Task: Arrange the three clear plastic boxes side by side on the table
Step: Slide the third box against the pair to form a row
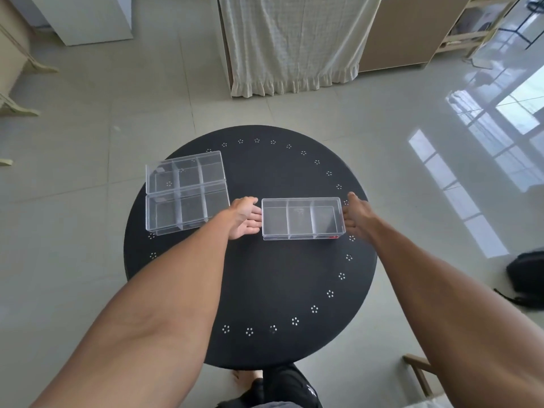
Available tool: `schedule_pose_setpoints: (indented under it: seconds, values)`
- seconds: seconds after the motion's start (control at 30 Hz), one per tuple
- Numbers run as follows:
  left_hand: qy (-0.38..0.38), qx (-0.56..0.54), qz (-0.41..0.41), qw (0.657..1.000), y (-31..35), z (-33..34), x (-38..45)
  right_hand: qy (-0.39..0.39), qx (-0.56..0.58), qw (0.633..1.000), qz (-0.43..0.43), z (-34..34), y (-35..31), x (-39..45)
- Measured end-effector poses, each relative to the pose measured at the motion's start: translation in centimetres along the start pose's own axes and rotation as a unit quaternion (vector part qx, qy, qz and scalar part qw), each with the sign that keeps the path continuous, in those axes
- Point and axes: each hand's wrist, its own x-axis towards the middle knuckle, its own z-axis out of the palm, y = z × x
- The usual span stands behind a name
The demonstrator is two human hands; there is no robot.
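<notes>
With the left hand (245,217) and right hand (354,214) pressed flat on the short ends of the third clear three-compartment box (302,218), squeezed between them right of the touching pair (187,191), it should slide level across the round black worktop (265,290) until its wall meets theirs.

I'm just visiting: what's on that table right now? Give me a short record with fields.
surface: round black table with white dot clusters around its rim
left boxes: two clear plastic three-compartment boxes, long sides together
right box: third clear plastic three-compartment box, apart from the pair
left hand: fingers at the right box's left end
right hand: at its right end
contents: all empty
</notes>
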Motion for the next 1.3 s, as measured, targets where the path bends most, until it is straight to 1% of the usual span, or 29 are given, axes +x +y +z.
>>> schedule_pose_setpoints:
  seconds: [0.13, 0.23, 0.4, 0.77, 0.97, 1.13, 1.3]
  values:
    - [0.003, -0.021, -0.001, 1.000, -1.2, 0.0, -1.5, 0.000, -0.014, 1.000, 0.006, 1.2, -0.9, -3.0]
    - [0.022, -0.026, 0.008, 0.999, -2.6, -0.7, -2.9, -0.004, -0.022, 1.000, -0.007, 2.3, 0.1, -2.3]
    - [0.050, -0.046, 0.014, 0.998, -6.0, -3.9, -5.2, -0.046, -0.033, 0.998, -0.011, 5.9, 0.3, -7.5]
    - [0.150, -0.084, 0.011, 0.985, -12.6, -11.6, -9.9, -0.138, -0.067, 0.987, -0.052, 14.7, 1.6, -11.3]
    - [0.180, -0.094, 0.010, 0.979, -13.5, -14.6, -10.6, -0.160, -0.064, 0.983, -0.066, 18.6, 1.4, -13.3]
    - [0.195, -0.095, 0.017, 0.976, -13.3, -16.2, -10.6, -0.165, -0.055, 0.982, -0.072, 20.5, 1.1, -13.3]
    - [0.196, -0.091, 0.032, 0.976, -12.5, -16.9, -10.8, -0.168, -0.070, 0.981, -0.071, 21.5, 0.2, -12.8]
